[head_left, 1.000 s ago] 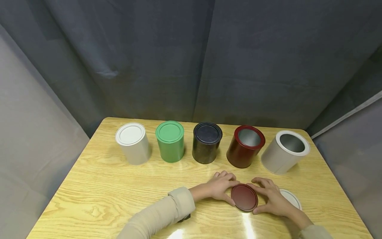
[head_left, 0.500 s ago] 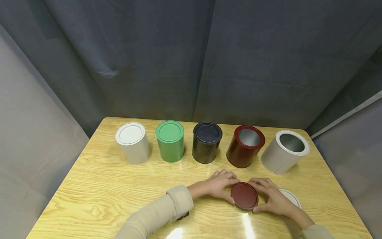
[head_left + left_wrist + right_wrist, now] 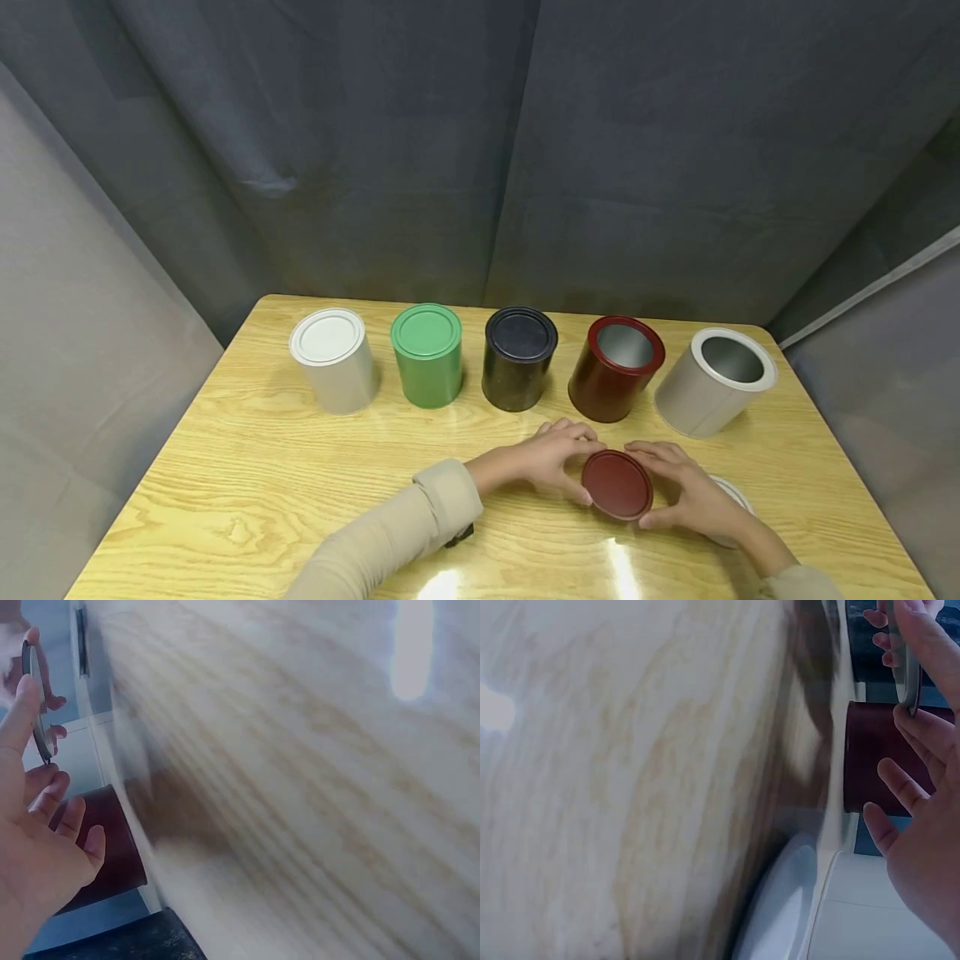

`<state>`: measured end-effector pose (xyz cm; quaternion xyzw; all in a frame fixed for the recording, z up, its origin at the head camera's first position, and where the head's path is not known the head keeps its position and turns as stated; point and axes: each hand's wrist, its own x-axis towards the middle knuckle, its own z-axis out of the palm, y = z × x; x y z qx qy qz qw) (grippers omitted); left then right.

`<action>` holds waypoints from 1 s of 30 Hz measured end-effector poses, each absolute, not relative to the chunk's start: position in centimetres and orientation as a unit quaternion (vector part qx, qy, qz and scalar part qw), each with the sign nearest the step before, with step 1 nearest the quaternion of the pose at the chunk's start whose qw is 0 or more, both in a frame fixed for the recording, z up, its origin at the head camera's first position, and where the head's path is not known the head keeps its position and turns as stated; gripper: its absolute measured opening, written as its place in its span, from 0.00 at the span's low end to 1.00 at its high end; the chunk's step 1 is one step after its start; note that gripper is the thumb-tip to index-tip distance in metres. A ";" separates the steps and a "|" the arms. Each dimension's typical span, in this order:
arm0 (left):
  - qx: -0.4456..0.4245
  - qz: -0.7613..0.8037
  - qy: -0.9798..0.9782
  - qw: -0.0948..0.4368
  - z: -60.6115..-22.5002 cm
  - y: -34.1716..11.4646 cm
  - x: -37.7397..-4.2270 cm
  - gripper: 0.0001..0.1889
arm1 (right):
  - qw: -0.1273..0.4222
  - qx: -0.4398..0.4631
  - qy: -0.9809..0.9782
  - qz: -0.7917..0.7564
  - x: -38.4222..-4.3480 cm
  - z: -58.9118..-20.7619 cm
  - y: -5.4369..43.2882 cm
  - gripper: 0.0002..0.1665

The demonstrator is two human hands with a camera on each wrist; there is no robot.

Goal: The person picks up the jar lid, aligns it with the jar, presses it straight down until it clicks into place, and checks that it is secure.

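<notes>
Between my two hands is a dark red lid (image 3: 617, 485), gripped at its edge from both sides. My left hand (image 3: 553, 458) pinches its left edge with thumb and fingers, and my right hand (image 3: 682, 492) pinches the right edge. Seen edge-on in the left wrist view, the lid (image 3: 37, 709) is raised off the table. Behind the hands stands an uncovered dark red can (image 3: 609, 396), its silvery inside showing. A white lid (image 3: 738, 493) lies on the table, partly hidden under my right hand and wrist.
The red can stands in a row with a lidded white can (image 3: 341, 379), a lidded green can (image 3: 431, 379), a lidded black can (image 3: 513, 383) and an uncovered white can (image 3: 693, 400). Grey curtains (image 3: 375, 150) hang behind the wooden table (image 3: 247, 483).
Both hands have raised the red lid from the table and moved it slightly toward the cans. The cans and the white lid have stayed in place.
</notes>
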<state>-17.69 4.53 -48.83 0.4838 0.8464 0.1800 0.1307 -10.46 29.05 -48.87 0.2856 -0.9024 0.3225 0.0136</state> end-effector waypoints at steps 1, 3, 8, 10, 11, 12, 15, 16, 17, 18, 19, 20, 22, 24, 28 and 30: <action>0.485 0.184 0.845 0.129 -48.7 4.5 -17.7 0.41 | 0.016 0.287 -0.902 0.322 -10.5 -48.8 29.1 0.48; 0.488 0.188 0.843 0.125 -48.6 4.5 -17.8 0.40 | 0.022 0.291 -0.901 0.322 -10.5 -48.6 29.1 0.48; 0.495 0.199 0.836 0.123 -48.4 4.4 -18.1 0.40 | 0.045 0.304 -0.896 0.320 -10.6 -48.1 29.2 0.48; 0.498 0.207 0.833 0.126 -48.2 4.3 -18.1 0.40 | 0.052 0.309 -0.896 0.316 -10.7 -47.9 29.2 0.48; 0.499 0.210 0.831 0.127 -48.1 4.3 -18.1 0.40 | 0.054 0.309 -0.896 0.313 -10.7 -47.8 29.2 0.49; 0.500 0.214 0.829 0.127 -47.9 4.2 -18.1 0.40 | 0.058 0.312 -0.896 0.310 -10.7 -47.7 29.2 0.49; 0.502 0.223 0.826 0.129 -47.6 4.1 -18.1 0.40 | 0.067 0.318 -0.894 0.309 -10.8 -47.5 29.1 0.50; 0.503 0.225 0.824 0.128 -47.5 4.1 -18.1 0.40 | 0.071 0.321 -0.892 0.309 -10.8 -47.4 29.1 0.50; 0.504 0.229 0.823 0.128 -47.4 4.1 -18.1 0.40 | 0.077 0.324 -0.890 0.310 -10.9 -47.3 29.0 0.51; 0.504 0.233 0.822 0.129 -47.4 4.1 -18.1 0.40 | 0.082 0.326 -0.889 0.311 -10.9 -47.2 29.0 0.51; 0.504 0.236 0.821 0.128 -47.3 4.0 -18.0 0.40 | 0.086 0.328 -0.889 0.309 -10.9 -47.1 28.9 0.51; 0.504 0.239 0.820 0.126 -47.2 4.0 -18.1 0.39 | 0.089 0.329 -0.888 0.308 -10.9 -46.9 28.9 0.51; 0.505 0.245 0.818 0.124 -47.0 4.0 -18.1 0.39 | 0.091 0.329 -0.890 0.304 -10.9 -46.6 28.8 0.51; 0.505 0.248 0.818 0.122 -46.7 4.0 -18.1 0.39 | 0.090 0.327 -0.890 0.303 -11.0 -46.3 28.8 0.51; 0.507 0.249 0.817 0.115 -46.3 3.9 -18.3 0.40 | 0.089 0.328 -0.888 0.309 -10.8 -44.9 28.4 0.51; 0.508 0.251 0.816 0.113 -46.0 3.8 -18.3 0.40 | 0.090 0.328 -0.887 0.311 -10.8 -44.7 28.4 0.51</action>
